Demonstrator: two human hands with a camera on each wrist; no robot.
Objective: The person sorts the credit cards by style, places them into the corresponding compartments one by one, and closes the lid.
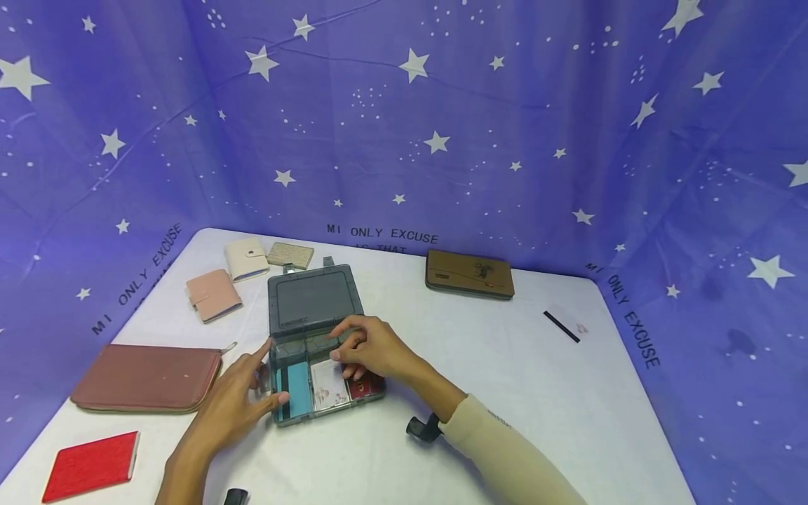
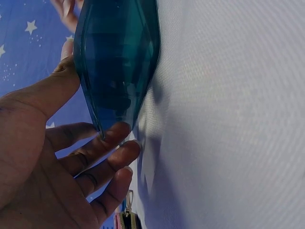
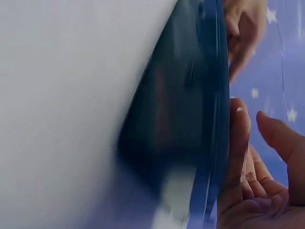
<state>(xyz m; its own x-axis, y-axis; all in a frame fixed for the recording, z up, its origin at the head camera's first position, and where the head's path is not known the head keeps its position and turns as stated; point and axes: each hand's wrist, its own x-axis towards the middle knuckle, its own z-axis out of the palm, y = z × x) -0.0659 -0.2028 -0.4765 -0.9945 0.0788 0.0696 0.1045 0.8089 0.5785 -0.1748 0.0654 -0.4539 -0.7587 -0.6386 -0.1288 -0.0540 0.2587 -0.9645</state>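
Note:
A translucent dark-grey plastic case [image 1: 315,416] lies with its lid [image 1: 314,301] tilted back on the table. Side by side in its base are a light-blue card [image 1: 298,389] with a black stripe, a white card [image 1: 330,385] with a small print, and a dark red item [image 1: 367,386]. My left hand [image 1: 230,403] holds the case by its left side, thumb over the rim, fingertips against the wall [image 2: 109,62]. Over the right compartments hovers my right hand [image 1: 372,348], fingers bent; in the right wrist view its thumb and forefinger [image 3: 240,129] stand apart with nothing between them.
Left of the case lie a brown zip wallet [image 1: 151,377], a red booklet [image 1: 91,466], a pink card holder [image 1: 213,295], a cream one [image 1: 246,259] and a beige patterned one [image 1: 290,255]. A brown wallet [image 1: 470,274] and a clear black-striped card [image 1: 562,327] lie right.

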